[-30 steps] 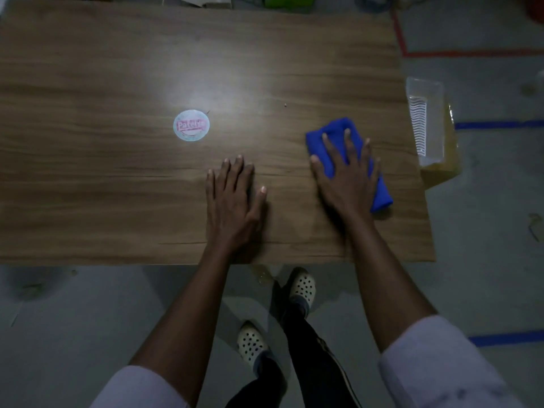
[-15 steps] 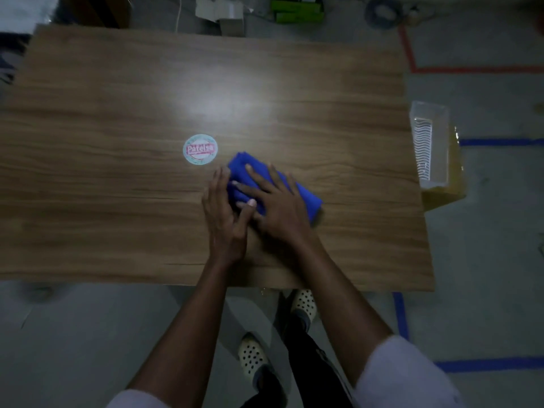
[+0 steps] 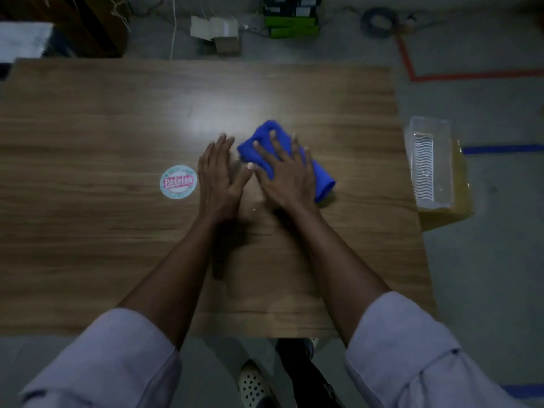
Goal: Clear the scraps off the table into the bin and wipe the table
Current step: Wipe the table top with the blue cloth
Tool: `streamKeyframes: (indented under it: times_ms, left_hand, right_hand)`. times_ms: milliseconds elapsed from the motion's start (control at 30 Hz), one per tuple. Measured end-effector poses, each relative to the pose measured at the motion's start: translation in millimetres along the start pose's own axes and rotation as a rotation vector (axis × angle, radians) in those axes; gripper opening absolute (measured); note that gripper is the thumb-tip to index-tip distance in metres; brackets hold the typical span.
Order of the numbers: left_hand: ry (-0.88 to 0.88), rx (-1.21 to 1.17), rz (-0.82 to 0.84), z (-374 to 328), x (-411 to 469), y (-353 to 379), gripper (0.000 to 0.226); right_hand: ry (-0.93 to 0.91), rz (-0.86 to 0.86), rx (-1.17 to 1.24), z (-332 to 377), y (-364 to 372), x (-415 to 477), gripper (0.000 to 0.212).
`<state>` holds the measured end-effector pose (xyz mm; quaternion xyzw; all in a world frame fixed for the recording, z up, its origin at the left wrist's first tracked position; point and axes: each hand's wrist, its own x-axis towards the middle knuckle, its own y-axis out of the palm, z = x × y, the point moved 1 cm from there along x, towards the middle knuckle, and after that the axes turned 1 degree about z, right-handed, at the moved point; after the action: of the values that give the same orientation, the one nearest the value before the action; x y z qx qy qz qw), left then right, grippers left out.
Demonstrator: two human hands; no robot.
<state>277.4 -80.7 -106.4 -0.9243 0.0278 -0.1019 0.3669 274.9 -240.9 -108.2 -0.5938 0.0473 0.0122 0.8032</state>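
Wood-grain worktop fills the frame. At centre the right grip, fingers straight, presses a folded blue cloth flat; the left grip lies flat and empty just beside it. Scraps look cleared but for one pale crumb below them; wiping seems unfinished.

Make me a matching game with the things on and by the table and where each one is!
Things:
1. blue cloth
2. round sticker
3. clear tray
4. left hand

Places:
A. flat on the bare table, next to the cloth
B. past the table's right edge, on a yellow box
C. under the right hand
D. on the table, left of both hands

Pairs: 1-C, 2-D, 3-B, 4-A
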Motion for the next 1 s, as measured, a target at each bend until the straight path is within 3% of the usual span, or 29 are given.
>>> streamKeyframes:
  times_ms: [133,200,300,400,567,667,733,767,833,900,1000]
  left_hand:
    - [-0.019,0.078,0.03,-6,-5,6,0.076]
    - [0.011,0.149,0.059,-9,-5,8,0.078]
    - [0.02,0.21,0.056,-8,-1,8,0.08]
    - [0.034,0.203,0.045,-6,-1,11,0.079]
    - [0.041,0.113,0.002,0,0,15,0.079]
    - [0.006,-0.038,-0.038,-2,-2,9,0.076]
    - [-0.034,-0.161,-0.091,-6,-4,3,0.07]
    - [-0.04,-0.201,-0.123,-7,-5,0,0.066]
    - [-0.023,-0.212,-0.155,-6,-6,-1,0.057]
    - [0.032,-0.118,-0.133,-4,-3,4,0.05]
    - [0.07,0.017,-0.081,1,12,16,0.05]
  right_hand:
    - [-0.294,0.083,0.111,-22,-10,-29,0.055]
    - [-0.208,0.033,0.085,-44,-14,-44,0.055]
    - [0.082,-0.028,0.052,-68,-23,-42,0.059]
    - [0.22,-0.07,0.023,-59,-24,-8,0.063]
    - [0.074,-0.068,0.046,-2,-3,22,0.058]
    - [-0.094,0.023,0.258,29,0,12,0.049]
    - [-0.106,0.103,0.498,39,-13,2,0.044]
    - [-0.056,0.083,0.668,37,-25,-4,0.043]
    - [0.084,-0.143,0.863,15,-49,-19,0.041]
    - [0.24,-0.335,0.757,-23,-59,-33,0.042]
    - [0.462,-0.134,0.267,-62,-42,-34,0.055]
